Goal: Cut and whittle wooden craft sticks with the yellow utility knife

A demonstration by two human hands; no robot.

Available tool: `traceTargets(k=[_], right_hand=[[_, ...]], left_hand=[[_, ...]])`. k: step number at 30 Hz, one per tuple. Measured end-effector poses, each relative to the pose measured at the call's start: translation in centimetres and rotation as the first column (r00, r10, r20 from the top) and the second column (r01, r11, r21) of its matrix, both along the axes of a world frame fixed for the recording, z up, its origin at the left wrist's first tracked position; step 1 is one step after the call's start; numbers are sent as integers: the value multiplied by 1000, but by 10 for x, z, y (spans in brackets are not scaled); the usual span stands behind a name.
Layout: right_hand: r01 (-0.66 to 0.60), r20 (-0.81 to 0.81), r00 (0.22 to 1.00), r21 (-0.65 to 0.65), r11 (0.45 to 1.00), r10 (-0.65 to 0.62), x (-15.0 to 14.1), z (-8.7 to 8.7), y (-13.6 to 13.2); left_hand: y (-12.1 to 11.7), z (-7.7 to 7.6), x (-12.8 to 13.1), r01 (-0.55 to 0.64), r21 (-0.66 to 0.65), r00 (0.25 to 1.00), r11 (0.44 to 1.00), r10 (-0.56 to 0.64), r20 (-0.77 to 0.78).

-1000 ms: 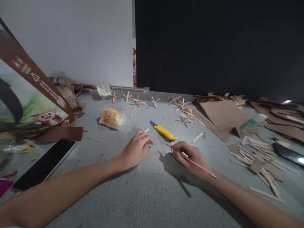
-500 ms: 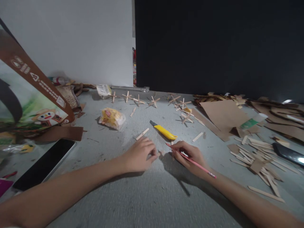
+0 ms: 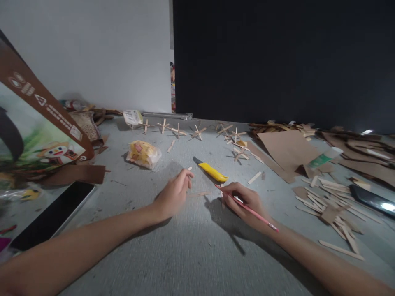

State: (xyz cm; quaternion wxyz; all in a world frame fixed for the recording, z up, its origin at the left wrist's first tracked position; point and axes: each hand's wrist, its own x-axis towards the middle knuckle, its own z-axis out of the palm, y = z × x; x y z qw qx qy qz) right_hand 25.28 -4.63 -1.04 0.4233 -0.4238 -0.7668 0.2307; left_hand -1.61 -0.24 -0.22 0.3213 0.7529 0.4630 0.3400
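Note:
My right hand [image 3: 245, 203] grips a pink pencil [image 3: 254, 212] with a pale eraser end, its tip pointing to the upper left. A small upright-lying craft stick [image 3: 222, 191] shows beside the fingertips, partly covered. My left hand [image 3: 174, 193] is over the table with fingers loosely bent, thumb and forefinger apart. Just beyond its fingertips peeks the end of a craft stick [image 3: 189, 168], mostly hidden by the hand. Between the hands lies another craft stick [image 3: 199, 194]. A yellow utility knife [image 3: 213, 172] rests ahead of them, its dark end to the upper left.
Several crossed-stick pieces [image 3: 197, 132] stand along the back. A yellow packet [image 3: 143, 154], a phone [image 3: 54, 216] and a printed bag [image 3: 46, 123] are on the left. On the right are loose sticks [image 3: 341, 232], cardboard [image 3: 285, 150], a glue stick [image 3: 325, 157] and a dark shiny object [image 3: 372, 199].
My left hand has moved left and forward onto the farther stick, uncovering the stick between the hands. My right hand keeps the pencil in nearly the same place.

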Motion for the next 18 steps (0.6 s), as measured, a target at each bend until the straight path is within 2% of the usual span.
traceTargets(k=[7,15,18], right_hand=[[-10,-21,1000,13,1000,11,-2,-1,1],[-1,-22,1000,16,1000,1,-5,-1,2],[1,-19,1000,32,999,0,-4,-4,3]], left_hand=[[6,3,1,-93,-43,984,995,98,146],[8,2,1,-124,-63,979,990,132,158],[8,1,0,-118,-31,984,993,121,129]])
